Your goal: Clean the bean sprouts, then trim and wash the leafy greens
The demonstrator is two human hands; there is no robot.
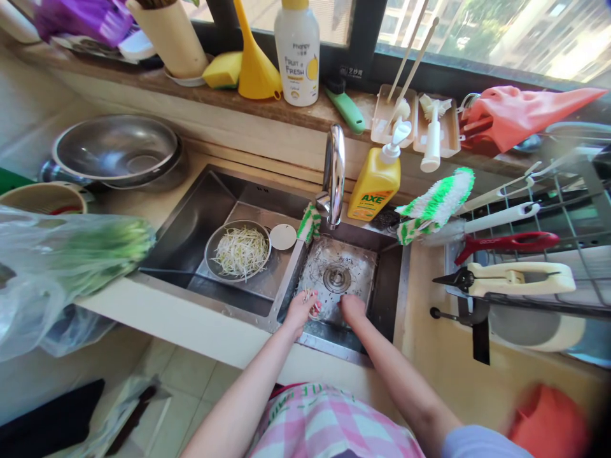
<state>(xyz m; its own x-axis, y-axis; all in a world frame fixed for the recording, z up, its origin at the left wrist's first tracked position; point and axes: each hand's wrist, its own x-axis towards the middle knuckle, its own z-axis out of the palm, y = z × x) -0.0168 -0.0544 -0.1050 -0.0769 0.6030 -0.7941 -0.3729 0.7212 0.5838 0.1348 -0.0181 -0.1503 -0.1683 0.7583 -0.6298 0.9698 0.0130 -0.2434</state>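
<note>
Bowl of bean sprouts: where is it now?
Head view, left of centre: the bowl, heaped with bean sprouts, sits in the left sink basin, just left of the round white disc.

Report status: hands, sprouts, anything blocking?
Left hand holding sprouts, right basin. Right hand alongside, grip unclear. Bowl of sprouts, left basin. Faucet beyond hands, not blocking.

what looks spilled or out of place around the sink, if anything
Small scraps lie strewn around the drain in the right basin; that looks messy beside the sprouts heaped in a bowl in the left basin. Nothing else clearly stands out.
</note>
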